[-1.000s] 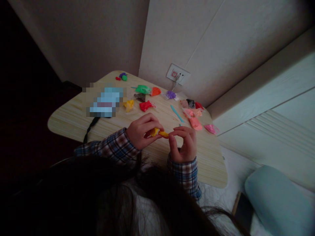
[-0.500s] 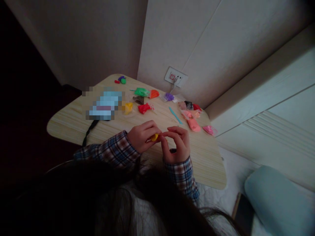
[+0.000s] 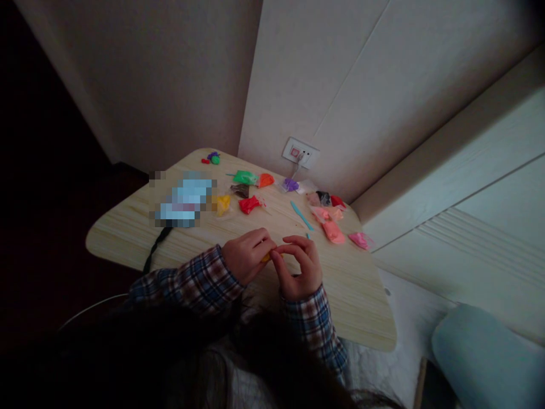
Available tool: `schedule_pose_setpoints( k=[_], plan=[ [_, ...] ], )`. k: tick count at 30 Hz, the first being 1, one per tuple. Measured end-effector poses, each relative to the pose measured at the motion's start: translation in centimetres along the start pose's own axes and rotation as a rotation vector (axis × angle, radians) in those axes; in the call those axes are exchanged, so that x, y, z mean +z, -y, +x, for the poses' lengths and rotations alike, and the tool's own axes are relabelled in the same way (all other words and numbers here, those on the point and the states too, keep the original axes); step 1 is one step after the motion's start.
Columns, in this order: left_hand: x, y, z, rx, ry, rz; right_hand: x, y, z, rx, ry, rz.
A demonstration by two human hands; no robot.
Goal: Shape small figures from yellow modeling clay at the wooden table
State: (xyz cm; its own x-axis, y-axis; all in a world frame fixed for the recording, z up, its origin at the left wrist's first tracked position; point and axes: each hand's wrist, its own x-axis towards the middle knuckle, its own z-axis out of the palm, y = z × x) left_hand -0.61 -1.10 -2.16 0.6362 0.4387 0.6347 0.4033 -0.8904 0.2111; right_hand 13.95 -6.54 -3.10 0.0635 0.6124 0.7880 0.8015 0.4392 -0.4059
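Note:
Over the near middle of the table, my left hand [image 3: 247, 255] is closed around a small piece of yellow modelling clay [image 3: 266, 258], mostly hidden by its fingers. The thumb and index finger of my right hand [image 3: 301, 268] pinch at the same piece from the right, their tips touching it beside the left fingertips. A light-blue modelling knife [image 3: 301, 215] lies just beyond the right hand. Further off are an opened bag of yellow clay [image 3: 223, 204] and a lump of red clay [image 3: 249, 204] on its wrapper.
The wooden table [image 3: 353, 301] also bears green clay [image 3: 246, 178], orange clay [image 3: 266, 180], purple clay [image 3: 291, 184], coral clay [image 3: 333, 232] and pink clay [image 3: 360, 240] in bags. A blurred-out device [image 3: 185, 200] with a black strap lies left. A wall socket [image 3: 300, 153] is behind.
My right hand has moved left, closing in on my left hand, and less yellow clay shows between the fingers. The whole view has shifted, so the table appears lower.

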Motion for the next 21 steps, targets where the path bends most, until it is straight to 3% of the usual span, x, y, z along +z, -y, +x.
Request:
schedule_pose_setpoints(
  k=[6, 12, 21],
  plan=[
    [0.30, 0.13, -0.13, -0.029, 0.022, -0.041, 0.13, -0.51, -0.19, 0.027, -0.009, 0.019],
    [0.80, 0.57, -0.03, -0.035, -0.029, -0.192, -0.05, -1.09, -0.27, -0.044, 0.017, 0.023],
    [0.21, 0.77, 0.02, -0.110, -0.065, -0.340, -0.17, -0.72, -0.23, -0.001, -0.040, 0.032]
  ],
)
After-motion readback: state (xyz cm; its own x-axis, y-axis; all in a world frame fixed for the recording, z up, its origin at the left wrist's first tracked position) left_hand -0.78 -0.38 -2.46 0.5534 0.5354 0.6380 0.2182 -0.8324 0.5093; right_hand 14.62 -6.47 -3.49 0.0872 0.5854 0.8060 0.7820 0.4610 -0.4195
